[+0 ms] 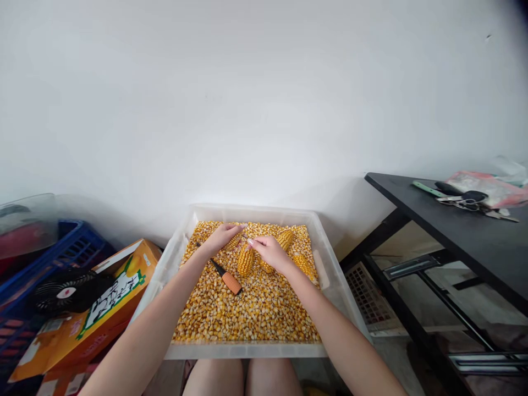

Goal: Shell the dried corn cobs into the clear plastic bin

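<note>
Loose corn kernels [247, 313] fill a translucent plastic bin [247, 350] that stands in front of me above my knees. Near the far side, my left hand [223, 236] is wrapped over a yellow corn cob [234, 242], which shows partly beneath the fingers. My right hand [270, 252] is close beside it, thumb and finger pinched together; what they grip is too small to make out. Under and around the right hand lie several more cobs, one of them a whole corn cob [245, 262]. A tool with an orange handle [231, 282] and dark shaft rests on the kernels.
To the right is a dark table [466, 231] bearing scissors [464, 201], a green-handled item [429, 189] and plastic bags. An orange cardboard box [119, 297], a black fan [66, 291] and a blue crate [78, 247] are on the left. A white wall [264, 110] closes the back.
</note>
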A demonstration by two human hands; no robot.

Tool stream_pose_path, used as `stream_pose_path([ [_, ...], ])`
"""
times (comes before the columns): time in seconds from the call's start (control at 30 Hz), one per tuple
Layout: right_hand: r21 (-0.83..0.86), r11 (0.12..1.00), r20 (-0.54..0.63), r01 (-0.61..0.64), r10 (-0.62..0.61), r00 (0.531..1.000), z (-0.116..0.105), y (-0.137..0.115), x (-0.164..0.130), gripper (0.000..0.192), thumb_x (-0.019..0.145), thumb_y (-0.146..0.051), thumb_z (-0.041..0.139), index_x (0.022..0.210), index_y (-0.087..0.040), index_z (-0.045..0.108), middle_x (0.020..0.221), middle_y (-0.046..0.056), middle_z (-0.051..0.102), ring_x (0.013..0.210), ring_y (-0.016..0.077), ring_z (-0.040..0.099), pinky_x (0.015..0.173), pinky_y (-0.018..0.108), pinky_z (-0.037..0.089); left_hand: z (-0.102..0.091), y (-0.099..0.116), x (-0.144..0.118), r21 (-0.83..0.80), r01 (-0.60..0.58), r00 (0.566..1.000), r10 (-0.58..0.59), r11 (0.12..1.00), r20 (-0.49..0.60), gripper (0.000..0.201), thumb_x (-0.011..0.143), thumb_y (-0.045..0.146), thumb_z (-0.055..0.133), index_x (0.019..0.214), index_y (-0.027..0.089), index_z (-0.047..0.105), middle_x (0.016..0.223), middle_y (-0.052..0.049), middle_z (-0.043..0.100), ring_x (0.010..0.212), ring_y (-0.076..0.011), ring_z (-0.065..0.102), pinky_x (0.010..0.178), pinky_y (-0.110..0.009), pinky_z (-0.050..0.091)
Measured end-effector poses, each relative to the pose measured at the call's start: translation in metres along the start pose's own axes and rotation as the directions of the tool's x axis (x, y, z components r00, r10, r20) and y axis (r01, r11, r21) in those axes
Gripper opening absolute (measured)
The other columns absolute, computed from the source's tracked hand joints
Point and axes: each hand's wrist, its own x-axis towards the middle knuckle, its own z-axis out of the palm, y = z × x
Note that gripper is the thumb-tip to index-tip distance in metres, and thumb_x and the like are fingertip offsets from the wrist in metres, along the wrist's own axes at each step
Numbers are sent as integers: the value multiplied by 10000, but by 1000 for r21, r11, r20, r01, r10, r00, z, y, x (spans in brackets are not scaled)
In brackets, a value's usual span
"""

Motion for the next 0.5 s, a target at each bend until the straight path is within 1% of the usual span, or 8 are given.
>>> stream_pose_path([
  [0.1, -17, 1000, -4, 0, 0, 1000, -1, -2, 0, 346, 841, -391, 471, 783, -128, 687, 513, -31, 428, 531, 110, 388, 545, 231, 284, 0, 1, -1, -7, 4, 1000, -4, 1000, -23, 428, 716, 560, 567, 622, 143, 538, 526, 21, 506, 489, -103, 442, 467, -216, 341],
  [0.17, -21, 1000, 2, -1, 1, 1000, -1, -2, 0, 350, 845, -394, 466, 793, -132, 692, 512, -30, 440, 534, 113, 397, 550, 232, 289, 0, 0, 0, 15, -1, 1000, 1, 1000, -10, 447, 723, 576, 551, 617, 142, 537, 531, 15, 518, 482, -102, 438, 463, -215, 334],
  [0.27, -10, 1000, -15, 21, -21, 1000, 0, 0, 1, 335, 845, -370, 471, 770, -133, 696, 589, -5, 539, 598, 124, 457, 601, 234, 324, -1, -2, 2, 85, -47, 999, 46, 995, 13, 466, 744, 587, 517, 593, 146, 521, 530, 10, 516, 480, -100, 433, 462, -211, 319],
  [0.37, -19, 1000, -17, 13, -14, 1000, 6, 3, 2, 323, 843, -357, 475, 766, -134, 695, 634, 9, 585, 632, 136, 487, 619, 238, 336, 0, -5, 4, 173, -66, 998, 65, 983, 12, 473, 762, 590, 482, 576, 156, 505, 498, 21, 472, 458, -98, 406, 446, -210, 288],
  [0.5, -26, 999, -11, 24, -24, 1000, 13, 5, 1, 342, 853, -367, 457, 763, -135, 692, 604, 4, 561, 603, 135, 473, 603, 240, 333, 4, -7, 6, 271, -89, 994, 101, 958, -32, 482, 785, 581, 433, 541, 167, 474, 461, 33, 400, 450, -98, 372, 454, -215, 272],
])
